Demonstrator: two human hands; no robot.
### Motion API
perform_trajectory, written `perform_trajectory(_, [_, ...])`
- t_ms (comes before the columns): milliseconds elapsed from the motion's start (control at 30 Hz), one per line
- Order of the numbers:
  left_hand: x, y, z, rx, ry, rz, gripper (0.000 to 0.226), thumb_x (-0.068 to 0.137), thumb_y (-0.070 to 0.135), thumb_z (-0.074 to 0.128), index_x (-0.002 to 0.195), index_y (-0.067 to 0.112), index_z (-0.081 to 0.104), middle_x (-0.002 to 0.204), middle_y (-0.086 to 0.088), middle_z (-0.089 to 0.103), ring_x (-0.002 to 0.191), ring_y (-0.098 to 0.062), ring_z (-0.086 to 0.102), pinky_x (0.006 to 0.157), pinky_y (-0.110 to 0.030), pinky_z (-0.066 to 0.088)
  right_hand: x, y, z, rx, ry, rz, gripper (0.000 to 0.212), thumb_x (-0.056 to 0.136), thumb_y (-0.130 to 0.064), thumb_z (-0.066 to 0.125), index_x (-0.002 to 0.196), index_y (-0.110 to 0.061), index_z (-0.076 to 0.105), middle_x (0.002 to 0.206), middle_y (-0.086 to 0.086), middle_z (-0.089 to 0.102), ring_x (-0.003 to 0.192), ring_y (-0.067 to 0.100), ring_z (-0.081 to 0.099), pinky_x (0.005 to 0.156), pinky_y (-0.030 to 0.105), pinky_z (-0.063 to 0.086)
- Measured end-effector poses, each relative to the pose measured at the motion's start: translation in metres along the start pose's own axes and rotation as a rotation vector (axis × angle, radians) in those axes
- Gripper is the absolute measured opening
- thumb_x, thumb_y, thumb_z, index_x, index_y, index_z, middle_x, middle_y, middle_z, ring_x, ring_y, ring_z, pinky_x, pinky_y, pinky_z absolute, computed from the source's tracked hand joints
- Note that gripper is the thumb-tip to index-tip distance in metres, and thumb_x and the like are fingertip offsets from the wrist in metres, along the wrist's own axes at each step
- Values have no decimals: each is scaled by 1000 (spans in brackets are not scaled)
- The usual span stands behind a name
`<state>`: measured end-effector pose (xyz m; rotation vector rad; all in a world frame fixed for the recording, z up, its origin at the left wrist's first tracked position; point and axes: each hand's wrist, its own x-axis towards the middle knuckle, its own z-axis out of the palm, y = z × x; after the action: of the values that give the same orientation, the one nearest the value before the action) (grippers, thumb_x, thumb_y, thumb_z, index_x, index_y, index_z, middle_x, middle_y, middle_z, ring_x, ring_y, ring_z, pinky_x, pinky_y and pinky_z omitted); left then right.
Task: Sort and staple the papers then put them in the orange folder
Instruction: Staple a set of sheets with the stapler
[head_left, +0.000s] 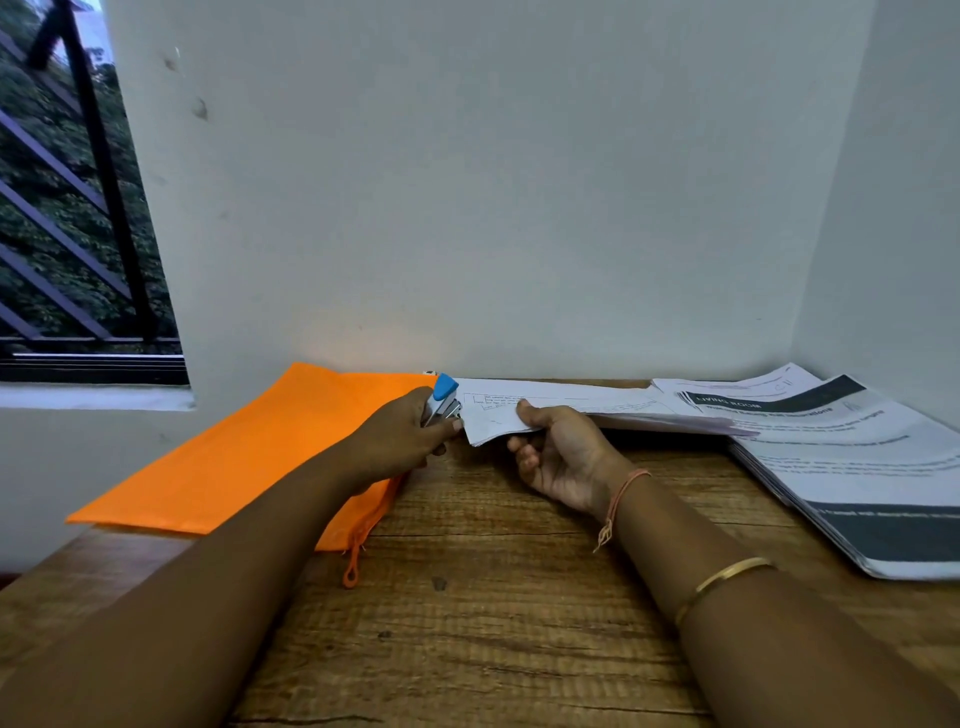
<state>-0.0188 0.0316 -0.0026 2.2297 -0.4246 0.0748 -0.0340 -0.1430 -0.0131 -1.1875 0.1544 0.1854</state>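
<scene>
My left hand (402, 441) grips a small stapler (442, 400) with a blue top, its jaws at the left corner of a thin set of white papers (561, 408). My right hand (558, 452) holds that set from below, thumb on top, lifting it just above the wooden table (493, 597). The orange folder (249, 457) lies flat to the left, partly under my left forearm, its zip pull (351, 569) hanging toward me. A stack of printed papers (857, 467) with dark bands lies at the right.
A white wall stands close behind the table, with a side wall at the right. A barred window (78, 208) is at the far left. The folder overhangs the table's left edge.
</scene>
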Motion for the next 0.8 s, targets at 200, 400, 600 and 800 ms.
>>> perform_trajectory(200, [1, 1, -1, -13, -28, -9, 22, 95, 29, 52, 112, 17, 47, 90, 2, 56, 70, -1, 55, 51, -12, 38, 0, 0, 1, -14, -3, 2, 19, 99, -22, 46, 91, -8, 55, 55, 5, 48, 33, 5, 40, 33, 13, 35])
perform_trajectory(400, [0, 4, -2, -101, -75, -82, 19, 96, 22, 49, 115, 16, 47, 82, 2, 56, 59, -4, 47, 46, -14, 34, -2, 1, 2, -54, -1, 1, 19, 99, -23, 47, 91, -8, 54, 59, 5, 48, 36, 5, 39, 34, 13, 35])
perform_trajectory(600, [-3, 12, 0, -379, -52, -162, 43, 96, 52, 33, 115, 16, 46, 86, -4, 56, 59, -9, 52, 50, -21, 39, -5, 2, 3, -70, -7, -6, 18, 99, -22, 47, 91, -8, 55, 59, 5, 48, 34, 5, 40, 34, 13, 35])
perform_trajectory(800, [-1, 9, 2, -621, -131, -203, 53, 91, 60, 34, 97, 15, 61, 64, -6, 57, 59, -15, 49, 49, -23, 37, -4, 2, 4, -109, -2, -5, 16, 99, -23, 47, 93, -10, 53, 58, 5, 48, 35, 5, 41, 34, 13, 36])
